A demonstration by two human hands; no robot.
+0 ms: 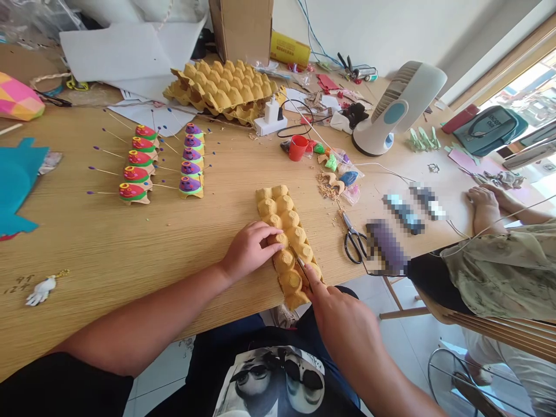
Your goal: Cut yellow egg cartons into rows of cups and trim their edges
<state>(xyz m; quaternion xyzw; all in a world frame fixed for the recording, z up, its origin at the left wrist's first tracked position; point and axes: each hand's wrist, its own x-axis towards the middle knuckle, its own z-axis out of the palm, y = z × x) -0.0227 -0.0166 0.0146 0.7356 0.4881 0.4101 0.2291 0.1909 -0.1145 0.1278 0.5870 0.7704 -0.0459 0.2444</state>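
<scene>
Egg-carton strip (297,236) sits at the table's (217,211) front edge, near end at the rim; scissors (355,240) just right, painted carton pieces (141,157) well left, tabletop between; long axis runs away from the person, far end leaning left, bumps up; left hand (248,249) pinches a cup; right hand (343,315) grips a thin blade (300,262) between rows.

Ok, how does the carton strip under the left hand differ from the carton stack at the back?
Width: the carton strip is two cups wide; the carton stack is wider.
Contact: the left hand holds the carton strip; no hand touches the carton stack.
Shared: both are yellow with moulded bumps.
</scene>
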